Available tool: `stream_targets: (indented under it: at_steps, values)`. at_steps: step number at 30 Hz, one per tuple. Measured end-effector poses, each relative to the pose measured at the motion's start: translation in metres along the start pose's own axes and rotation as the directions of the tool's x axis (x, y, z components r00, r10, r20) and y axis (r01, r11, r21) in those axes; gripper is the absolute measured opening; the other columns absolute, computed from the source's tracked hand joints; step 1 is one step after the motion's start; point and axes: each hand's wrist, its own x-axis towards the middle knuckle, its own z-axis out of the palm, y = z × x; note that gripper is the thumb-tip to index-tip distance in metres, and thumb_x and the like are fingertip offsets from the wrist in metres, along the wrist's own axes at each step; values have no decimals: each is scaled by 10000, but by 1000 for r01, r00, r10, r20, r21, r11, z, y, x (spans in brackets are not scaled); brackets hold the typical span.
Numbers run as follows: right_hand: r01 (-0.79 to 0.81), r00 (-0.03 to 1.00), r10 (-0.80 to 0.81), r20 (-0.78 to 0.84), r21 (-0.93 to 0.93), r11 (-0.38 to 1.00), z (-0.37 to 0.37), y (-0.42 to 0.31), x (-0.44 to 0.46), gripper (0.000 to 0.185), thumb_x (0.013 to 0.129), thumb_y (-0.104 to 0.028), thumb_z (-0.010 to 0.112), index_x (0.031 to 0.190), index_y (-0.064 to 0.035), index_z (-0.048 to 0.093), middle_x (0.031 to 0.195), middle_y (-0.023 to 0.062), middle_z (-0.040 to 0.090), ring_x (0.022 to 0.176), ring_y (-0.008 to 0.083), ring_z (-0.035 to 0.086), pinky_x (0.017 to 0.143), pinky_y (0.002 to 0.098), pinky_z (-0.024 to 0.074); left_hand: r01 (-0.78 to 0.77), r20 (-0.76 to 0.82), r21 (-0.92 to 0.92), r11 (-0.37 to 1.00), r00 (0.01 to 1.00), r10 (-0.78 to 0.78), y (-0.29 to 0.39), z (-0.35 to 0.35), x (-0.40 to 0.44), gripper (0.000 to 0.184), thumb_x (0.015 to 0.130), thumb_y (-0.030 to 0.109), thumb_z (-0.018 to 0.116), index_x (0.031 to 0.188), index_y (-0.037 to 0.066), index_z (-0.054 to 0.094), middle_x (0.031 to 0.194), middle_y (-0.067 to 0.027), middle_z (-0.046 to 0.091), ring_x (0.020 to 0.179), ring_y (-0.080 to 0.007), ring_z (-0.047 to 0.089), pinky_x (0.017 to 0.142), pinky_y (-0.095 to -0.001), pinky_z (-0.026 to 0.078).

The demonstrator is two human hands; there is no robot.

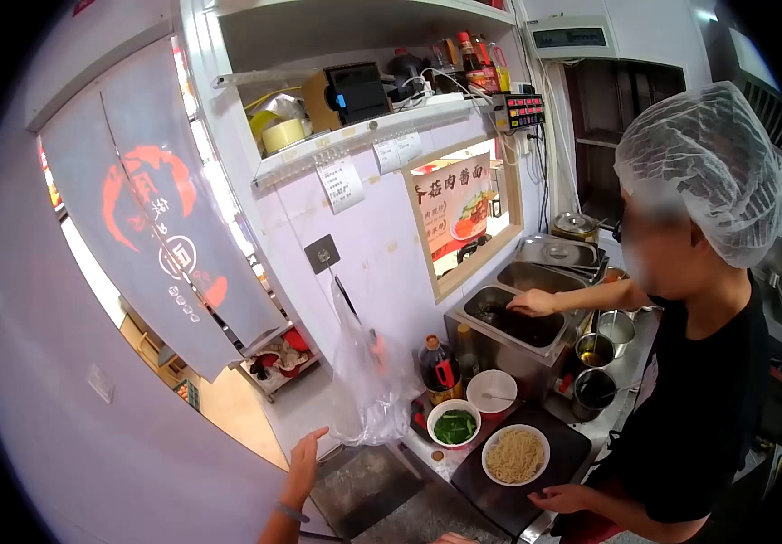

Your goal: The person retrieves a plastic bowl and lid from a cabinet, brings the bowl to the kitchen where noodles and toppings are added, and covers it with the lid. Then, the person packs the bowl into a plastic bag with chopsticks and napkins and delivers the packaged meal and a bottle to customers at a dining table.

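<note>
My left hand (304, 461) is raised at the lower middle, its fingers stretched out and holding nothing. It is nearest to a clear plastic bag (377, 399) hanging on the wall. Only a sliver of my right hand (454, 539) shows at the bottom edge, with its fingers hidden. Ahead of it lies a dark mat (559, 444) bearing a bowl of noodles (515, 455). Left of the noodles, a bowl of green vegetables (454, 425) stands beside a white bowl with a spoon (493, 393). Neither hand is seen touching these bowls.
A co-worker in a hairnet (704, 168) stands at right, one hand in a metal pan (513, 319), the other near the noodles. Sauce bottles (441, 367) and metal pots (595, 349) crowd the counter. A shelf (364, 118) overhangs; a grey curtain (151, 208) hangs left.
</note>
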Motion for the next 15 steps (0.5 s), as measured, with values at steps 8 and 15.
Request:
stream_targets:
  at_steps: [8,15]
  values:
    - [196,974,-207,-93,-117,974,77,-26,-48,285,831,19,460,1115,36,470,1070,112,517,1010,176,514,876,261,435,45,-59,-14,999,997,-46,14,8,-23,396,955,242,326,1089,-33,578,1096,-155,594,1061,-227,524,940,-313,360]
    - [-21,999,32,-43,238,971,84,-26,-45,276,830,-8,478,1101,43,490,1038,102,521,986,186,524,842,247,422,15,-65,13,1000,998,-14,36,7,-13,407,961,248,318,1089,-42,574,1091,-146,597,1063,-220,524,946,-321,361]
